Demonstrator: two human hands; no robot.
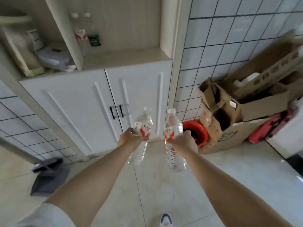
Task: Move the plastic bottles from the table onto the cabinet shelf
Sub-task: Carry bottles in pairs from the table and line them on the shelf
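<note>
My left hand (131, 139) grips a clear plastic bottle (144, 126) with a red and white label, cap pointing up and away. My right hand (182, 141) holds a second clear bottle (173, 128) of the same kind, also upright. Both bottles hang in the air in front of the white cabinet doors (91, 104). Above the doors lies the open cabinet shelf (124, 58). Two bottles stand at its back left corner: one with a red label (80, 32) and one with a dark green label (93, 36).
Cardboard boxes (237, 108) are piled against the tiled wall at the right, with a red basin (196, 131) beside them. A left compartment holds a white appliance (54, 58). A grey dustpan (49, 177) lies on the floor at the left. My shoe (166, 219) shows at the bottom.
</note>
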